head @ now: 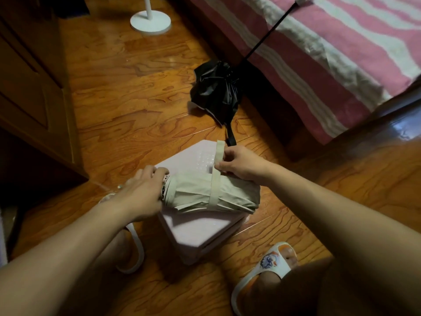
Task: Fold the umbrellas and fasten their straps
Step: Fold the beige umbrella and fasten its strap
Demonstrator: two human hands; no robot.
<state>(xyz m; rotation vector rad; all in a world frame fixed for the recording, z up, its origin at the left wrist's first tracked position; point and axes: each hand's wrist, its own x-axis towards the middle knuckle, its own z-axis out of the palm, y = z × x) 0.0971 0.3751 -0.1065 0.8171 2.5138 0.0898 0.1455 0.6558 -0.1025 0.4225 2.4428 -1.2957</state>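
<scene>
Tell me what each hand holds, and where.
The right hand pinches the strap of the beige umbrella partway along; the left hand grips the umbrella's handle end.

1. I see a wooden floor (127,92).
2. A pink box (196,231) sits on it, with a folded beige umbrella (205,192) on top.
3. A black umbrella (216,92) lies on the floor near the bed.
4. A white round stand base (150,21) is there too.

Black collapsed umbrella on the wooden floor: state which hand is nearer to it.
Right. The right hand pinches the beige strap just below the black collapsed umbrella; the left hand holds the beige umbrella's far end.
</scene>
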